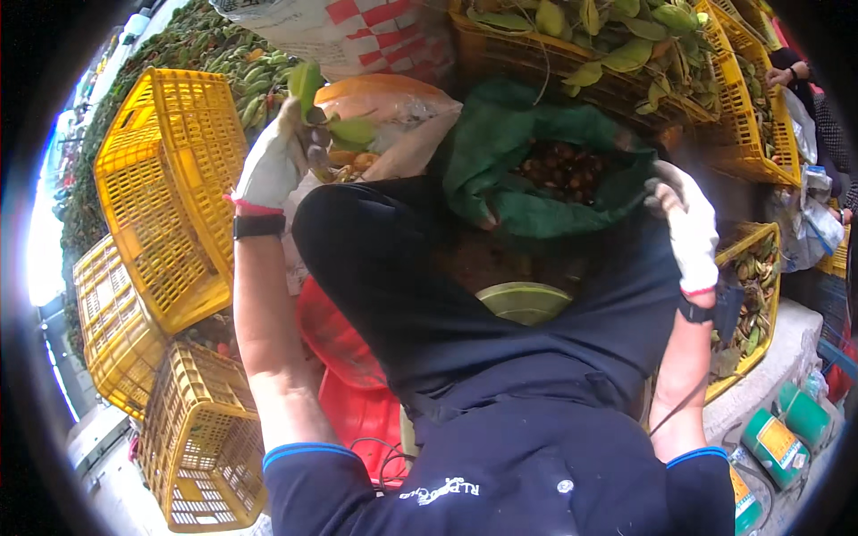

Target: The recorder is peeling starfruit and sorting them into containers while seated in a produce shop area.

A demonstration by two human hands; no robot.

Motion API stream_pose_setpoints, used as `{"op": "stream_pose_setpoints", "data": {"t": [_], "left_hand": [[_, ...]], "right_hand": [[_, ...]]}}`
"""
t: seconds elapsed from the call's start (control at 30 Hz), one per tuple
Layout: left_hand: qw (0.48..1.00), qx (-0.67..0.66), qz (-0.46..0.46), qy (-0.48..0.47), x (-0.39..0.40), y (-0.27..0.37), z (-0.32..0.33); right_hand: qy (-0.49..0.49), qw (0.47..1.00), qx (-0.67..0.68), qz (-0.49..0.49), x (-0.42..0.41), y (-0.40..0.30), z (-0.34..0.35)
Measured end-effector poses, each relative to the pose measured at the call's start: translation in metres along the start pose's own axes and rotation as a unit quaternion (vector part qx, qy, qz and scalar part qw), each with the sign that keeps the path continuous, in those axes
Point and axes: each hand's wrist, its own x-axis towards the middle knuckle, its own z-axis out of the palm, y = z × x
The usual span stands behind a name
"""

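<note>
My left hand, in a white glove with grey fingertips, is raised at the upper left. It grips a green pod, with another green, leaf-like piece beside the fingers. Between my knees stands a dark green sack, its mouth spread wide. Many small brown, rounded seeds or nuts lie inside it. My right hand, gloved the same way, is at the sack's right rim with its fingers bent. Whether those fingers pinch the rim or only rest against it is unclear.
Behind the sack, a yellow crate is heaped with green pods. Yellow crates stack at my left, before a large pod heap. A clear plastic bag lies beyond my left knee. Another person's hand shows at far right.
</note>
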Motion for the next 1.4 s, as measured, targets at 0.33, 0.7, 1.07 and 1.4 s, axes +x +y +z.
{"op": "stream_pose_setpoints", "data": {"t": [0.33, 0.7, 1.07, 1.4], "left_hand": [[0.598, 0.800, -0.021, -0.043, 0.059, -0.061, -0.108], [0.778, 0.621, -0.059, 0.075, 0.146, -0.046, -0.145], [0.658, 0.750, 0.061, -0.041, 0.140, -0.014, 0.006], [0.749, 0.633, 0.129, -0.146, 0.041, -0.084, 0.241]], "right_hand": [[0.107, 0.991, 0.021, 0.072, -0.035, 0.018, -0.063], [0.233, 0.953, -0.071, 0.180, -0.138, 0.099, -0.177], [0.145, 0.893, -0.363, 0.224, -0.185, 0.225, -0.169], [0.229, 0.888, -0.350, 0.191, -0.164, 0.250, -0.122]]}}
